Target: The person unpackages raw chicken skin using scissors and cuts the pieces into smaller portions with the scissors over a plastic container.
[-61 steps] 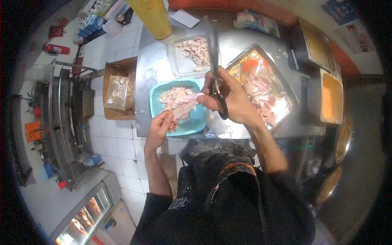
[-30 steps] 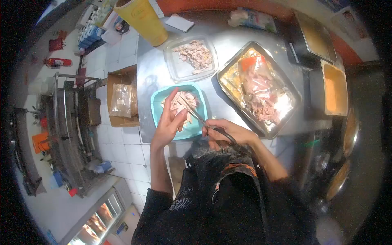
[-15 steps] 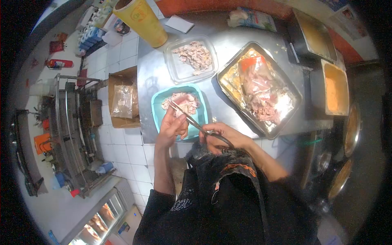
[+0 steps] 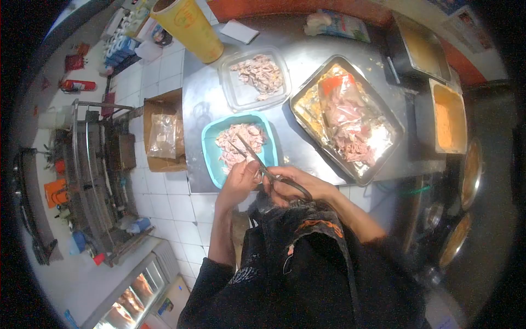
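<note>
My right hand (image 4: 291,185) is closed around the handles of a pair of scissors (image 4: 272,176). The blades are parted and point over a turquoise tub (image 4: 206,136) at the table's front edge. Cut pieces of pale pink meat (image 4: 233,140) lie in that tub, partly behind the blades. Close beside the scissors' pivot, my left hand (image 4: 241,182) is closed, fingertips pinched together; a small pale bit seems to show there, too small to name.
Behind the tub, a clear plastic container (image 4: 226,90) holds more cut meat. To the right lies a metal tray (image 4: 296,109) with a plastic bag of meat (image 4: 350,118). A yellow tube (image 4: 192,30), a cardboard box (image 4: 150,131) and deep metal pans (image 4: 438,118) surround the work area.
My left hand has drawn back from the blades toward the scissors' pivot and my body. The blades have opened wider, and more of the meat in the tub shows.
</note>
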Demonstrator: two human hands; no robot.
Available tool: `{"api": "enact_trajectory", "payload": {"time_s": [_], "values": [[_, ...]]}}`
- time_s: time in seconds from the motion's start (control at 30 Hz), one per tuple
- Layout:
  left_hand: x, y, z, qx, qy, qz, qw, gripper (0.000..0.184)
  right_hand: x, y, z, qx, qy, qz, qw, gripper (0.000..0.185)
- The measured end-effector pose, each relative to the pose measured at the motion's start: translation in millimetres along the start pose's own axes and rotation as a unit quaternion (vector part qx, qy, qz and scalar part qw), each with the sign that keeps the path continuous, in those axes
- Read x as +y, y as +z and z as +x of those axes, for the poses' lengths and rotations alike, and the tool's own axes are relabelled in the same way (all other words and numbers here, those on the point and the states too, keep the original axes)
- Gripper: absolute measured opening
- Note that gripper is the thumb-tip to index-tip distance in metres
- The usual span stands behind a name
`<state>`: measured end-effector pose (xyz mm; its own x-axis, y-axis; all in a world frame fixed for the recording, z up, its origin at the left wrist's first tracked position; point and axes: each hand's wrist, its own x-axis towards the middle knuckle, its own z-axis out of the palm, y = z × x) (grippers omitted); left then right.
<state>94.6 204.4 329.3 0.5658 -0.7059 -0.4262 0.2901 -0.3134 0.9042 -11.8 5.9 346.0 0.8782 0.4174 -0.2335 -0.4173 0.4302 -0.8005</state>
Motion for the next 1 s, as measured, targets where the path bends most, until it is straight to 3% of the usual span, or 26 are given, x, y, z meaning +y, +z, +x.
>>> {"api": "enact_trajectory", "payload": {"time_s": [0.17,0.33,0.37,0.43,0.53,0.63,0.73,0.8,0.87,0.93,1.0], "values": [[-5,-2,-6,-0.012,-0.022,-0.044,0.999,0.055,2,-2,-1,0.002,0.078,-0.046,0.996,0.018],[2,-6,-11,-0.113,-0.05,0.036,0.992,0.056,19,3,0,-0.009,0.025,0.09,0.996,0.012],[-3,-4,-12,-0.087,-0.048,0.009,0.995,0.056,23,3,1,-0.014,0.009,0.131,0.991,0.011],[-19,1,-13,-0.037,-0.041,-0.044,0.997,0.056,10,-1,1,0.007,0.054,0.04,0.998,0.01],[-25,-14,-8,-0.06,-0.072,0.027,0.995,0.045,-8,2,-5,0.038,0.047,0.009,0.998,0.012],[-7,-8,-12,0.066,-0.002,0.125,0.99,0.039,-18,2,-10,0.085,0.03,0.018,0.996,0.015],[16,0,3,0.128,0.129,0.191,0.965,0.042,-17,-7,-13,0.114,0.021,0.017,0.993,0.019],[-24,-20,11,0.131,0.091,0.318,0.935,0.044,-10,-12,-16,0.103,0.008,0.023,0.994,0.026],[-31,-26,21,0.142,0.067,0.325,0.933,0.044,-13,-11,-21,0.108,0.029,-0.002,0.994,0.03],[-12,-21,18,0.172,0.048,0.214,0.96,0.043,-10,-12,-27,0.1,0.027,-0.013,0.994,0.032],[-3,-21,18,0.189,0.012,0.184,0.964,0.042,2,-19,-27,0.072,-0.002,-0.018,0.997,0.034]]}}
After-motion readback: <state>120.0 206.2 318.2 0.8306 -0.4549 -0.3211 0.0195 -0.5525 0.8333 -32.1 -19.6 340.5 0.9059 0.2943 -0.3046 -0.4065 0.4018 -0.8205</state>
